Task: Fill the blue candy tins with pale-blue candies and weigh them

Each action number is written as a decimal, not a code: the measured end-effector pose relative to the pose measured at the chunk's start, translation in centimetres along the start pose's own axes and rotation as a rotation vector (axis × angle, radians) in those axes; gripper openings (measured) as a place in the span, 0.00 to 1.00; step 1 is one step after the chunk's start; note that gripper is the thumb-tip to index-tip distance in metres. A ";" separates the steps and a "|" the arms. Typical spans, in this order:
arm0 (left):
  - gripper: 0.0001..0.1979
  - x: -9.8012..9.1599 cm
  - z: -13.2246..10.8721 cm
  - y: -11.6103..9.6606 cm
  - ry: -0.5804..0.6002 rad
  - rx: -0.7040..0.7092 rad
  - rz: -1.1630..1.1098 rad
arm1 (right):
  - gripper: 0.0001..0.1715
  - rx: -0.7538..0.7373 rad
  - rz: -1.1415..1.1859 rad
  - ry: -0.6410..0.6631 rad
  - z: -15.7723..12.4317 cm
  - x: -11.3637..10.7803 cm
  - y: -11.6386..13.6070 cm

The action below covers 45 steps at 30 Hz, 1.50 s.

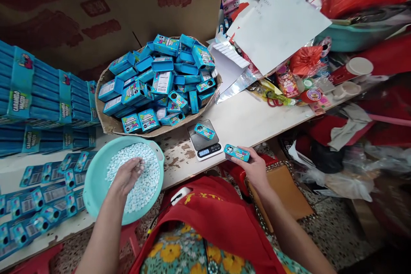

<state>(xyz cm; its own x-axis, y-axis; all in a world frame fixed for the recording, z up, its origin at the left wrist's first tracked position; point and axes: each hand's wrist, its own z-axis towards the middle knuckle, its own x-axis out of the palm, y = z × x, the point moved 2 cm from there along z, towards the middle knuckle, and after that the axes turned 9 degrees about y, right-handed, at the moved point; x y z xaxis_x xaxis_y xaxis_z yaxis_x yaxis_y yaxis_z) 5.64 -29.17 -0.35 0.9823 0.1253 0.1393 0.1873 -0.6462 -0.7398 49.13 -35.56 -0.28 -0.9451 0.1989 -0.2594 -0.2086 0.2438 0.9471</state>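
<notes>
My left hand (129, 175) is over a turquoise basin (91, 184) filled with small white candies (141, 197). Its fingers are pinched together with some white candies at the tips. In my right hand (256, 168) is a small blue candy tin (236, 153), gripped by one end just beyond the table's front edge. Between the hands stands a small digital scale (208, 151) with a lit display, its digits too small to read. Another blue tin (204, 131) lies on the scale's dark plate.
Behind the scale, a cardboard tray (102, 115) is heaped with blue tins. Packed blue boxes (38, 90) are stacked at the left, with rows of tins (51, 197) in front. Papers (279, 25), a red cup (351, 69) and wrappers crowd the right. A stool (284, 190) stands below.
</notes>
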 end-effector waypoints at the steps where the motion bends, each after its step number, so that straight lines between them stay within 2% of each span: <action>1: 0.16 0.9 0.0 -0.6 0.010 0.019 0.117 | 0.26 0.001 0.001 -0.004 0.0 -0.1 -0.1; 4: 0.16 5.1 0.3 -2.9 0.105 0.124 0.530 | 0.26 0.002 0.008 -0.004 0.0 -0.2 -0.3; 8: 0.11 13.7 1.6 -5.6 0.308 0.385 0.984 | 0.25 -0.007 0.019 0.002 0.0 -0.2 -0.5; 11: 0.11 19.8 3.0 -6.6 0.382 0.636 1.241 | 0.25 -0.009 0.020 0.006 0.0 -0.3 -0.5; 13: 0.12 22.4 3.9 -6.7 0.403 0.728 1.362 | 0.25 -0.016 0.015 0.004 0.0 -0.3 -0.4; 16: 0.15 23.8 4.7 -6.6 0.427 0.781 1.482 | 0.24 -0.024 0.012 0.000 0.0 -0.5 -0.2; 20: 0.17 23.4 4.9 -7.0 0.417 0.793 1.457 | 0.23 -0.019 0.028 -0.003 0.0 -0.7 0.0; 22: 0.20 23.6 4.8 -6.9 0.469 0.848 1.463 | 0.24 -0.019 0.034 -0.011 0.2 -0.7 0.1; 25: 0.22 24.8 4.6 -5.5 0.563 0.945 1.619 | 0.25 -0.027 0.037 -0.021 0.8 -0.4 0.3; 26: 0.20 25.0 4.4 -5.0 0.542 0.931 1.683 | 0.25 -0.027 0.037 -0.022 1.0 -0.2 0.4; 28: 0.15 24.8 3.8 -4.2 0.425 0.829 1.740 | 0.26 -0.016 0.029 -0.016 1.3 0.3 0.7; 30: 0.13 23.2 2.6 -4.1 0.324 0.723 1.654 | 0.28 -0.002 0.012 -0.023 1.8 1.0 1.0; 31: 0.14 21.7 1.8 -4.4 0.280 0.699 1.564 | 0.30 -0.001 0.002 -0.032 2.3 1.5 1.1; 33: 0.20 17.6 -0.5 -5.3 0.182 0.700 1.354 | 0.35 -0.020 -0.010 -0.058 3.4 3.0 1.1; 36: 0.23 9.5 -5.0 -6.6 -0.059 0.669 1.111 | 0.38 -0.045 -0.028 -0.051 5.2 6.6 1.2; 40: 0.23 -2.6 -11.5 -6.8 -0.524 0.445 0.958 | 0.42 -0.025 -0.031 -0.029 5.6 10.9 1.9; 43: 0.26 -11.4 -15.0 -6.0 -0.898 0.227 0.941 | 0.44 -0.048 -0.129 -0.026 4.9 11.6 2.4; 45: 0.29 -16.5 -15.9 -5.5 -1.090 0.099 0.958 | 0.47 -0.113 -0.130 -0.013 4.5 11.0 2.1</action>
<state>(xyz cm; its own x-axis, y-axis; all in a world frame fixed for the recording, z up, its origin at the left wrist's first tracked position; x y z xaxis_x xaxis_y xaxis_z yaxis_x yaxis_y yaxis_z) -11.56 -39.64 11.95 0.2301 0.2117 -0.9499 -0.5707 -0.7612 -0.3079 39.45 -28.58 -2.05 -0.9051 0.1854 -0.3827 -0.3565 0.1600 0.9205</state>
